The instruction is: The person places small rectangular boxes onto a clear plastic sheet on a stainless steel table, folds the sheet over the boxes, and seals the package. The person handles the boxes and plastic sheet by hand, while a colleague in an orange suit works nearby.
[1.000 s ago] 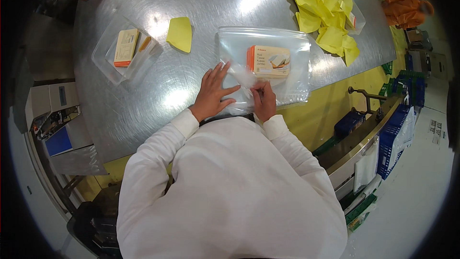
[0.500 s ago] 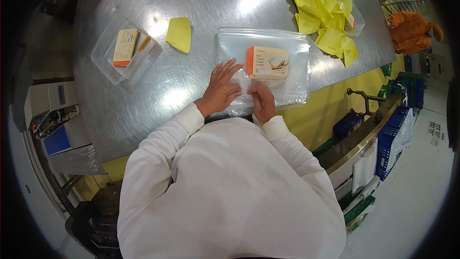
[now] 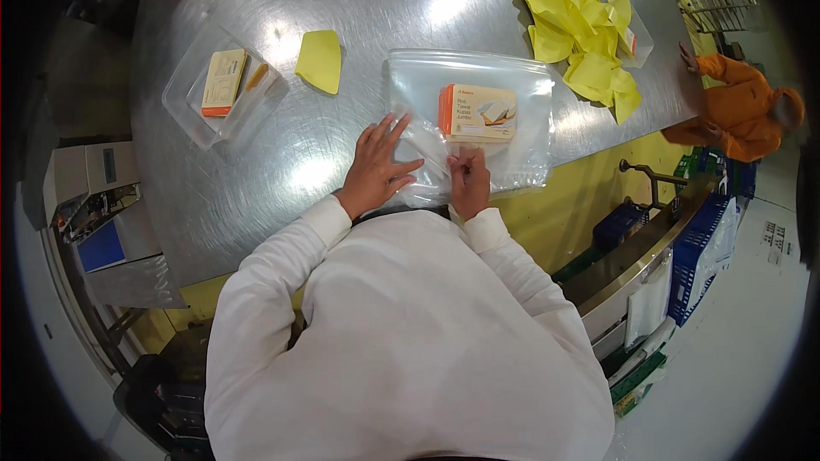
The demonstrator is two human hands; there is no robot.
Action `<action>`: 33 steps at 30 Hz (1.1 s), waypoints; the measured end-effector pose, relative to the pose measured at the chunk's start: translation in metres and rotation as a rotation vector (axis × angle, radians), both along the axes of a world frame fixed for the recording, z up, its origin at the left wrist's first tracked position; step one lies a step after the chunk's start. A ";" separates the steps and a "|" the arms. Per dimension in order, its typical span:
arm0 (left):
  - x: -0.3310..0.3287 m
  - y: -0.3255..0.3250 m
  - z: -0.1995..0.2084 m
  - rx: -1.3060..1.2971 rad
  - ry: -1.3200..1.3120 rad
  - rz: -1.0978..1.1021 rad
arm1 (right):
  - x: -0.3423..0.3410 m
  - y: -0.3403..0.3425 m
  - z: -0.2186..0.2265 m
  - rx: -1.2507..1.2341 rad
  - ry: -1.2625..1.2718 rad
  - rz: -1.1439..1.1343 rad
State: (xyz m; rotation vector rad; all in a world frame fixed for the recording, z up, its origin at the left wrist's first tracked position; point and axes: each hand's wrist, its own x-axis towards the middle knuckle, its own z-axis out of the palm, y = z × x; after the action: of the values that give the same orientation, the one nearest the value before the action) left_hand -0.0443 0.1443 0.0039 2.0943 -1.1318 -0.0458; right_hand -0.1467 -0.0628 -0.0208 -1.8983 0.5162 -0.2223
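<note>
A stack of clear plastic bags [image 3: 410,77] lies flat on the steel table in front of me. On the bags rests a stack of cream-coloured printed cards [image 3: 484,113] with an orange edge. My left hand [image 3: 376,166] presses on the left part of the bags, its fingers spread. Just below the cards, my right hand [image 3: 470,183] has thumb and fingers pinched together on the plastic of a bag. How many layers of plastic are in that pinch is hidden.
At left, a clear plastic tub [image 3: 184,111] holds more cards. A single yellow sheet [image 3: 320,61] lies beside it. Crumpled yellow sheets [image 3: 572,17] are heaped at the far right. A person in orange [image 3: 743,107] stands by the table's right edge, near blue crates [image 3: 696,260].
My left hand has slid slightly left, its fingers opening wider. My right hand has shifted only a little. The person in orange has moved nearer, a hand now at the table edge.
</note>
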 end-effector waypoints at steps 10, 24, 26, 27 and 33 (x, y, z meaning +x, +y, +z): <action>0.009 -0.021 -0.004 0.012 -0.033 -0.074 | 0.004 -0.008 0.030 -0.201 -0.078 0.383; -0.006 0.007 -0.002 -0.121 0.046 0.078 | 0.006 -0.008 0.022 -0.296 -0.133 0.295; -0.004 0.006 -0.002 -0.090 0.038 0.042 | 0.007 -0.006 0.025 -0.266 -0.137 0.321; -0.004 0.003 -0.001 -0.076 0.040 0.024 | 0.006 -0.006 0.028 -0.254 -0.138 0.333; 0.003 -0.006 -0.004 -0.010 0.005 -0.037 | 0.008 -0.008 0.026 -0.322 -0.197 0.402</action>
State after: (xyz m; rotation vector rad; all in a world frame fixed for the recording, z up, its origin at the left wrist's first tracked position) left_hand -0.0416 0.1388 0.0001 2.0636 -1.1661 -0.0632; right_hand -0.1385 -0.0707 0.0049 -2.2168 -0.0440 -0.2339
